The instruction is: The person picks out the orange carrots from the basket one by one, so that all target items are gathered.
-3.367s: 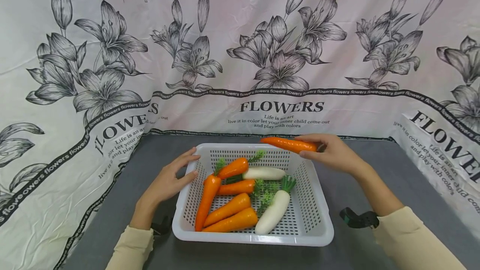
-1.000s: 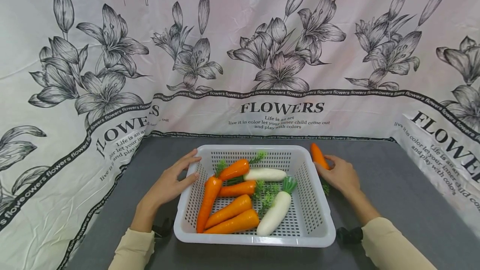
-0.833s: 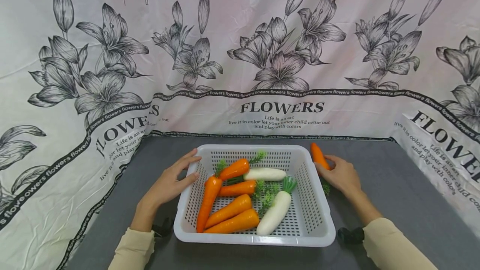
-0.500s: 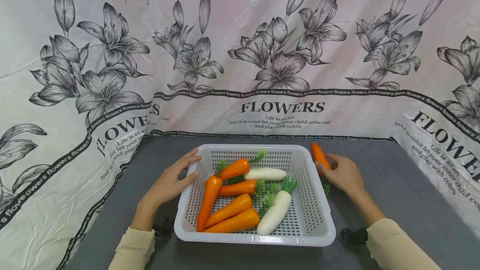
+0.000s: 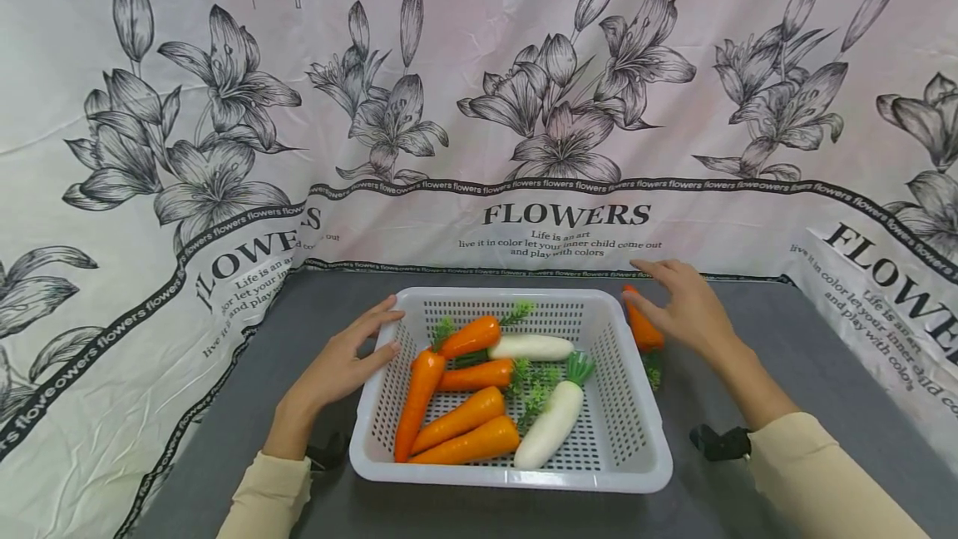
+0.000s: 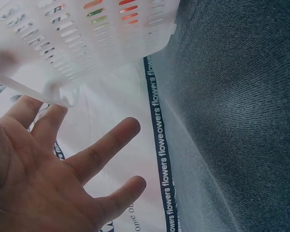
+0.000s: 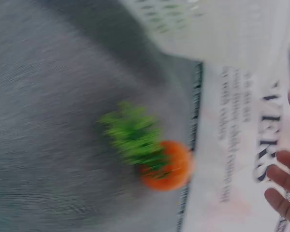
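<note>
A white perforated plastic basket [image 5: 509, 481] holds several orange carrots [image 5: 461, 420] and two white radishes [image 5: 551, 424] with green tops. My left hand [image 5: 340, 364] rests at the basket's left rim, thumb and index fingertips over the edge. In the left wrist view, the ring and little fingers of that hand [image 6: 53, 169] extend away from the basket. One more carrot [image 5: 642, 324] lies on the grey table just outside the right wall, its leafy end toward me. Above it is my right hand [image 5: 688, 310], fingers spread and holding nothing; the right wrist view shows that carrot's leaves [image 7: 135, 133], blurred.
The grey tabletop [image 5: 756, 331] extends on both sides of the basket. Behind it hangs a white cloth [image 5: 554, 227] printed with flowers and lettering, which also borders the left and right sides. Each wrist wears a small black device [image 5: 720, 442].
My right hand carried a carrot from above the basket's back rim to the table at its right. It has since let go and lifted away. The left hand stays at the rim.
</note>
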The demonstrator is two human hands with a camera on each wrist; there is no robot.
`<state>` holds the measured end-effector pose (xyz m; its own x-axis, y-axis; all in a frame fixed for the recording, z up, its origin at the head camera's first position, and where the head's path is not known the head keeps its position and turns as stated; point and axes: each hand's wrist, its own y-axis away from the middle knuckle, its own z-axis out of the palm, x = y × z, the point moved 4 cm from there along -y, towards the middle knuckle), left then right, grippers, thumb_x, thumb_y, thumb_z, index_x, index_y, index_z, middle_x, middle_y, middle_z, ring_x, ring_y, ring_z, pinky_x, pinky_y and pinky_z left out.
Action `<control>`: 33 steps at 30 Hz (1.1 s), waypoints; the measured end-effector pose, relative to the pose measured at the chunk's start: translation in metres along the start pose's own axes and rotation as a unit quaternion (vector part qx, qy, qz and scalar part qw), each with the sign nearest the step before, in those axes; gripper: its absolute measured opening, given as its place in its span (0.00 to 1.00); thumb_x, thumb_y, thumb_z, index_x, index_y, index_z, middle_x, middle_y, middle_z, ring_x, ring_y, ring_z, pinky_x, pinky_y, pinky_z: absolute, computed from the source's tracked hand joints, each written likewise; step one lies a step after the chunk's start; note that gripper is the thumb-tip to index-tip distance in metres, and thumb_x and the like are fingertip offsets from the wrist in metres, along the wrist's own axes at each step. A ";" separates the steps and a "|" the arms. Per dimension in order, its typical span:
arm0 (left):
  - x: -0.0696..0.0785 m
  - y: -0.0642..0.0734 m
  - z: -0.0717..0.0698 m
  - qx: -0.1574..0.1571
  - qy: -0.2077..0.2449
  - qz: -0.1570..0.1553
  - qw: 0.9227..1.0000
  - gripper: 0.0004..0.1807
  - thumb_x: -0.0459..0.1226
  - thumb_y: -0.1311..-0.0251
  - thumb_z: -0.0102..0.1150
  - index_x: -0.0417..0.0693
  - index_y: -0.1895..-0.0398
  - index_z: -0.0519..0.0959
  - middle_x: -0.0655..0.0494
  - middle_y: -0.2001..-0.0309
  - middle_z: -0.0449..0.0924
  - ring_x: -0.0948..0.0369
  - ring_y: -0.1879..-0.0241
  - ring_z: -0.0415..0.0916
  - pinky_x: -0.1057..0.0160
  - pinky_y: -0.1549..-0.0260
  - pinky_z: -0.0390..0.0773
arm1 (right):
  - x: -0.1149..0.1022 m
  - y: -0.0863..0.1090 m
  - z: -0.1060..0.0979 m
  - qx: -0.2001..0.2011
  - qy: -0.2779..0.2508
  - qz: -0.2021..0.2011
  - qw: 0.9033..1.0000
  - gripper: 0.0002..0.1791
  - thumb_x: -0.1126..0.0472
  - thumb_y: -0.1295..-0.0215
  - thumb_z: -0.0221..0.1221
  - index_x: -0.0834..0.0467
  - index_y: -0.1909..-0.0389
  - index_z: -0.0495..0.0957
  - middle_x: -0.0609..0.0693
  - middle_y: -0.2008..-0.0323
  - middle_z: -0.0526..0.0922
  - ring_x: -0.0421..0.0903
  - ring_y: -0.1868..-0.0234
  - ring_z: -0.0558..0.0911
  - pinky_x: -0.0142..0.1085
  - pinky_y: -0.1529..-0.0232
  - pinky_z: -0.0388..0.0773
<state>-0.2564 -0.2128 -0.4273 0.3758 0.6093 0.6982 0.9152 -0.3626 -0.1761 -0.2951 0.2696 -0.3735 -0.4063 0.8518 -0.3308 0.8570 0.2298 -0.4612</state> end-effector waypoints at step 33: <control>0.001 0.001 -0.001 0.000 -0.003 0.003 1.000 0.29 0.51 0.28 0.56 0.64 0.25 0.67 0.63 0.18 0.52 0.43 0.35 0.70 0.49 0.51 0.81 | -0.169 -0.049 0.061 -0.208 -0.096 -0.236 0.944 0.28 0.54 0.40 0.72 0.50 0.38 0.81 0.49 0.43 0.85 0.51 0.42 0.79 0.51 0.40 0.74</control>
<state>-0.2551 -0.2131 -0.4267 0.3818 0.6117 0.6928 0.9132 -0.3654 -0.1806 -0.2876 0.0856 -0.3458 -0.7904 0.5154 -0.3310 0.5994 0.7620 -0.2449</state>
